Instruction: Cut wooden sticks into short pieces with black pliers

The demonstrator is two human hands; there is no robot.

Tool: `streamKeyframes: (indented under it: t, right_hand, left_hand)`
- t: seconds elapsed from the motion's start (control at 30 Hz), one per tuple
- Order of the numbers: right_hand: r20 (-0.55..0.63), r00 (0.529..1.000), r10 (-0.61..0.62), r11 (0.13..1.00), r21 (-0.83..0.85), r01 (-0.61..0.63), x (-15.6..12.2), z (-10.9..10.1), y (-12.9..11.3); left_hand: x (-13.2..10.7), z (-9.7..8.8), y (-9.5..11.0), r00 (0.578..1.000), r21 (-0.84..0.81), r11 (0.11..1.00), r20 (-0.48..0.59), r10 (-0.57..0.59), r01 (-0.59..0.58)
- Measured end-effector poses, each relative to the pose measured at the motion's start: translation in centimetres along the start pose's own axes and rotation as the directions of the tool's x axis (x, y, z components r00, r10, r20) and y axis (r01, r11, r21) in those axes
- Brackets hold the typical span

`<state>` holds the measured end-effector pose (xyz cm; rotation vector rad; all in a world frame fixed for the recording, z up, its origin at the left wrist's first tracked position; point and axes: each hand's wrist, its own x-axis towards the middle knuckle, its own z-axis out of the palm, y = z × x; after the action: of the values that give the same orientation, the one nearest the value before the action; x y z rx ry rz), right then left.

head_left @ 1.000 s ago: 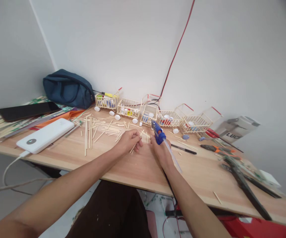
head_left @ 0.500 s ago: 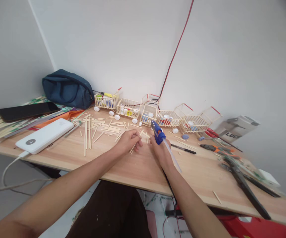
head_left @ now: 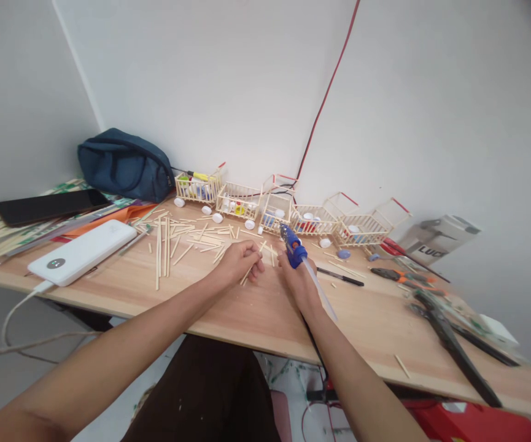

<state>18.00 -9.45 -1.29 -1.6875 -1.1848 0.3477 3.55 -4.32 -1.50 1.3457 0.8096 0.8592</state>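
My left hand [head_left: 243, 261] is closed in a pinch on thin wooden sticks [head_left: 247, 275], just above the table [head_left: 247, 313]. In my right hand [head_left: 296, 275] is a blue glue gun [head_left: 293, 245], its tip pointing away from me. A clear glue stick [head_left: 319, 288] runs out of the gun's back end over my wrist. Between my hands and slightly beyond them lies another short stick [head_left: 272, 255]. Many loose sticks [head_left: 167, 245] are scattered to the left of my left hand.
Small stick-built carts [head_left: 237, 201] stand in a row along the wall. On the left are a white power bank [head_left: 85, 252], a black phone [head_left: 51, 207] and a blue pouch [head_left: 126, 164]. Rightward lie a pen [head_left: 341, 276], orange-handled pliers [head_left: 403, 276] and a long dark tool [head_left: 458, 356].
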Motion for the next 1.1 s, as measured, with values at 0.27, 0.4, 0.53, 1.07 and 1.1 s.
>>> streamKeyframes:
  t: [0.27, 0.4, 0.53, 1.07, 1.1]
  right_hand:
    - [-0.003, 1.000, -0.006, 1.000, -0.004, 0.006, 0.06, 0.10, 0.24]
    - [-0.007, 1.000, -0.007, 1.000, -0.001, 0.007, 0.08, 0.13, 0.29]
    - [-0.005, 1.000, -0.007, 1.000, 0.007, 0.007, -0.01, 0.13, 0.27]
    - [-0.010, 1.000, -0.007, 1.000, 0.006, 0.007, 0.07, 0.14, 0.31]
    - [-0.008, 1.000, -0.009, 1.000, 0.006, 0.009, 0.07, 0.14, 0.30]
  left_hand:
    - [-0.02, -0.03, -0.04, 1.000, 0.001, 1.000, 0.001, 0.009, -0.009]
    - [0.08, -0.01, -0.06, 1.000, 0.008, 1.000, 0.000, 0.006, -0.006]
    - [0.12, -0.10, -0.07, 1.000, 0.028, 1.000, 0.002, 0.012, -0.012]
    - [0.33, -0.48, -0.62, 0.996, 0.086, 0.993, 0.034, 0.081, -0.084]
    - [0.33, -0.50, -0.62, 0.995, 0.093, 0.991, 0.036, 0.092, -0.095]
